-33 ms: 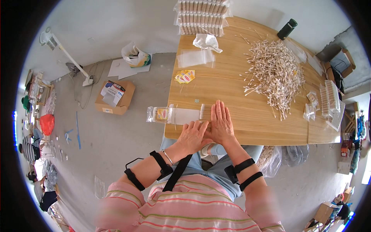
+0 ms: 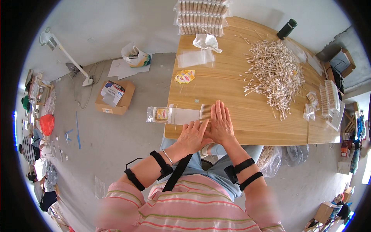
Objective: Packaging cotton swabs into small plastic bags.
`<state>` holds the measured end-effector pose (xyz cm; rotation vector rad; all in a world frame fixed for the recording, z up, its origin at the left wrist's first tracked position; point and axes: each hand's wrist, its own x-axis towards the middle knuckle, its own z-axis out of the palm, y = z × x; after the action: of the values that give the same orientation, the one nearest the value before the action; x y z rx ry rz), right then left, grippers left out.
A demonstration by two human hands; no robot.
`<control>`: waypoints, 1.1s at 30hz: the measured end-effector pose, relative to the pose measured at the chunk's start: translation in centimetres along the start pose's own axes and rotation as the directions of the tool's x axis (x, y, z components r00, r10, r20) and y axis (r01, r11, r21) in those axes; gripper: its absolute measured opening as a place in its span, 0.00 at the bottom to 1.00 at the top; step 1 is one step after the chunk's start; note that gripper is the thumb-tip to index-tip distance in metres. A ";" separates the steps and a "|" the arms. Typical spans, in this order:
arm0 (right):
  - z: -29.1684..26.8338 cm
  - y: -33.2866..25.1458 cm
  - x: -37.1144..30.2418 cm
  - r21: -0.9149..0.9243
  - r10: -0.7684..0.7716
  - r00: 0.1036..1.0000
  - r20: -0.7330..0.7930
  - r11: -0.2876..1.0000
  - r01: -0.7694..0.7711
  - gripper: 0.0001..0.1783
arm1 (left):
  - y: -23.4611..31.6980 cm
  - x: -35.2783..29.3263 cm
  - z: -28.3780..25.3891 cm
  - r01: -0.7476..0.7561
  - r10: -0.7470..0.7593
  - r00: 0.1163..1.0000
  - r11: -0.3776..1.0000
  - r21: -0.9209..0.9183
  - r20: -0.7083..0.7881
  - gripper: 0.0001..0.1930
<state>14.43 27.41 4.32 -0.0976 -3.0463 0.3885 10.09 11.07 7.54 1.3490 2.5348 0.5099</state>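
Note:
A row of cotton swabs (image 2: 205,111) lies side by side near the table's front edge. My right hand (image 2: 221,123) rests along the row's right side, fingers stretched out and together, covering part of it. My left hand (image 2: 190,136) is at the near ends of the swabs, its index finger reaching to them and the others loosely bent; its thumb side meets the right hand. Left of the row is a flat white sheet (image 2: 186,116). Beyond that, a clear bag of swabs (image 2: 160,115) with a yellow card inside overhangs the table's left edge.
A large heap of loose swabs (image 2: 274,73) covers the table's right part. Farther back are yellow cards (image 2: 185,76), clear bags (image 2: 195,58), a crumpled white bag (image 2: 207,41), stacked swab packs (image 2: 201,17) and a dark bottle (image 2: 287,29). An open carton (image 2: 115,96) stands on the floor.

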 end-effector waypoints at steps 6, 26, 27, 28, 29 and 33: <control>0.0 0.2 -0.1 -0.018 -0.009 1.000 -0.012 1.000 0.008 0.52 | 0.1 0.4 -0.1 0.009 -0.009 1.000 0.999 0.042 0.015 0.44; 0.1 0.2 -0.2 -0.041 -0.039 0.999 -0.033 0.998 0.037 0.52 | -0.1 1.1 -0.1 0.039 -0.041 0.998 0.999 0.032 0.057 0.46; 0.1 0.2 -0.2 -0.040 -0.037 0.999 -0.034 0.999 0.036 0.52 | -0.1 1.1 -0.2 0.050 -0.050 0.997 0.999 0.001 0.066 0.45; 0.1 0.2 -0.2 -0.040 -0.034 0.999 -0.036 0.999 0.033 0.51 | 0.0 1.2 -0.4 0.060 -0.057 0.996 0.998 -0.030 0.075 0.45; 0.1 0.3 -0.2 -0.041 -0.033 0.999 -0.036 0.999 0.032 0.51 | 0.1 1.5 -0.6 0.059 -0.056 0.996 0.998 -0.030 0.075 0.45; 0.3 0.2 -0.1 -0.108 -0.030 0.999 -0.016 0.994 0.028 0.50 | 0.0 1.9 -0.6 0.129 -0.124 0.986 0.991 -0.041 0.111 0.45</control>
<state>14.49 27.52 3.97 -0.0617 -3.0466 0.2198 8.84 12.59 8.03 1.1571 2.4840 0.4570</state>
